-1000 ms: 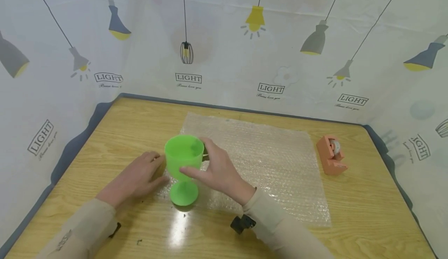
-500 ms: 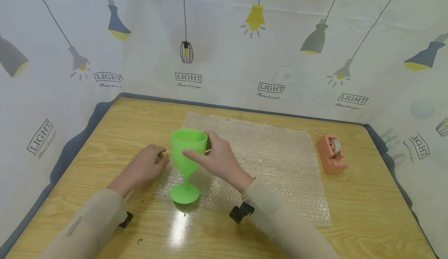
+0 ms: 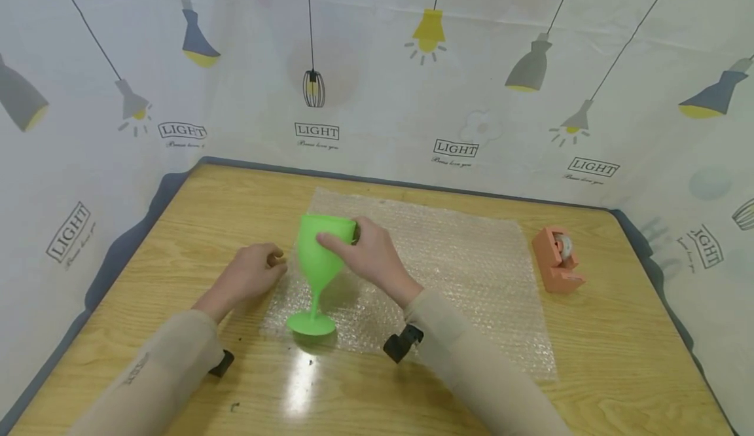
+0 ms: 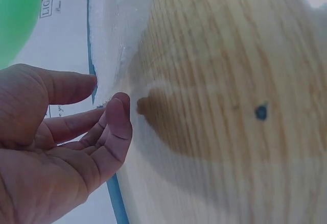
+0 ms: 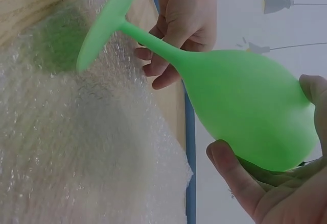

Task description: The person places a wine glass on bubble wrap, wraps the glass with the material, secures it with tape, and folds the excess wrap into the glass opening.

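Note:
A green plastic goblet [image 3: 323, 253] leans slightly to the right, its foot above the left edge of the bubble wrap [image 3: 448, 279]. My right hand [image 3: 374, 253] grips the goblet's bowl from the right, thumb on the near side; the right wrist view shows the bowl [image 5: 245, 101] between thumb and fingers. The foot [image 5: 107, 27] casts a greenish tint on the wrap and looks raised off it. Left of the goblet, my left hand [image 3: 250, 272] hovers near the wrap's left edge, fingers loosely bent. In the left wrist view that hand [image 4: 66, 142] holds nothing.
An orange tape dispenser [image 3: 556, 259] with a roll of tape stands on the right of the wooden table [image 3: 612, 331]. Small dark specks lie near the front. A lamp-printed curtain [image 3: 377, 82] surrounds the table's back and sides.
My right hand has tilted the goblet's rim away and to the right, so its bowl now shows from the side. My left hand has shifted slightly forward and right.

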`<action>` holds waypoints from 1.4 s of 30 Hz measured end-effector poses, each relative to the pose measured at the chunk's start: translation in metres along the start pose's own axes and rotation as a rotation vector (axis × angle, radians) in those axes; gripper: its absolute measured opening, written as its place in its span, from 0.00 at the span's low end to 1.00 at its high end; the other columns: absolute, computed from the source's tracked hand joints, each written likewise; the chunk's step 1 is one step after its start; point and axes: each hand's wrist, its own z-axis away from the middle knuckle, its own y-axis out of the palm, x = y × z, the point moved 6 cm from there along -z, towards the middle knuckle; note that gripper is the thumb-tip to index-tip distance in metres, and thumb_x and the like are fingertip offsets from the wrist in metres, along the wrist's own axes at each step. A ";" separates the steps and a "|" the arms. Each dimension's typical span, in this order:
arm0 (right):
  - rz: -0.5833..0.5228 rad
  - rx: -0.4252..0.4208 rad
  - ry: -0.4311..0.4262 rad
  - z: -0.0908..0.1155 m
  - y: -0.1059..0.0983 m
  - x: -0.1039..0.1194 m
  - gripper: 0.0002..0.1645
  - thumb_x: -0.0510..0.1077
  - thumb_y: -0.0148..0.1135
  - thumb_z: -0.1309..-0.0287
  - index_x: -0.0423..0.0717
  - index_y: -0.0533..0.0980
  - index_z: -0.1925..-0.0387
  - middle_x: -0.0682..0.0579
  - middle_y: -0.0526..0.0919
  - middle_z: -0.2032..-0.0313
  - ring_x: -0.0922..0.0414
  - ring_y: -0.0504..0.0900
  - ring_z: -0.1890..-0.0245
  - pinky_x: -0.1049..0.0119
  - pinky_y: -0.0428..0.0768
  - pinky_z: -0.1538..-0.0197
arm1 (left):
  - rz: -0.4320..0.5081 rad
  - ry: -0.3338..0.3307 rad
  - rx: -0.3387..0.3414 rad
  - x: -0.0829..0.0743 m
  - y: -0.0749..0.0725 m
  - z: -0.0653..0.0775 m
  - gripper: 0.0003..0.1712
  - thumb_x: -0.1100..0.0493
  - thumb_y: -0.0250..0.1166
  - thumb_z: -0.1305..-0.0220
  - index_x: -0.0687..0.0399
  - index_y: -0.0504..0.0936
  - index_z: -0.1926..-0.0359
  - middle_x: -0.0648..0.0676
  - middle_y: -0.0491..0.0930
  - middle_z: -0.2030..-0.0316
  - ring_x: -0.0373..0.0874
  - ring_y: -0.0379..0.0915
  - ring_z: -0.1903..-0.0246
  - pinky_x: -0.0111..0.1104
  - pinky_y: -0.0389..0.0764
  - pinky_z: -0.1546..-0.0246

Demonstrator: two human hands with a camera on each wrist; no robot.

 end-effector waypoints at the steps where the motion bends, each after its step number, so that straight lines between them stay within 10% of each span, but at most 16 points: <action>1: 0.001 -0.001 0.007 -0.002 0.000 -0.001 0.30 0.66 0.67 0.37 0.42 0.77 0.57 0.49 0.80 0.68 0.55 0.77 0.70 0.64 0.81 0.66 | 0.005 0.001 0.002 0.000 0.000 0.000 0.24 0.59 0.61 0.28 0.73 0.76 0.39 0.70 0.83 0.48 0.65 0.80 0.47 0.55 0.82 0.44; 20: -0.113 0.086 0.187 -0.020 0.017 -0.017 0.30 0.65 0.66 0.35 0.40 0.79 0.65 0.46 0.84 0.70 0.40 0.87 0.62 0.49 0.89 0.55 | 0.038 -0.003 0.000 0.004 0.007 -0.004 0.23 0.62 0.64 0.32 0.73 0.78 0.41 0.69 0.83 0.51 0.63 0.81 0.49 0.54 0.84 0.47; 42: 0.058 0.085 0.252 -0.029 0.028 -0.016 0.36 0.72 0.66 0.41 0.42 0.77 0.72 0.47 0.83 0.73 0.43 0.88 0.67 0.52 0.89 0.60 | 0.054 0.002 0.012 0.005 0.009 -0.002 0.22 0.63 0.65 0.33 0.71 0.78 0.41 0.65 0.84 0.55 0.58 0.81 0.54 0.51 0.85 0.51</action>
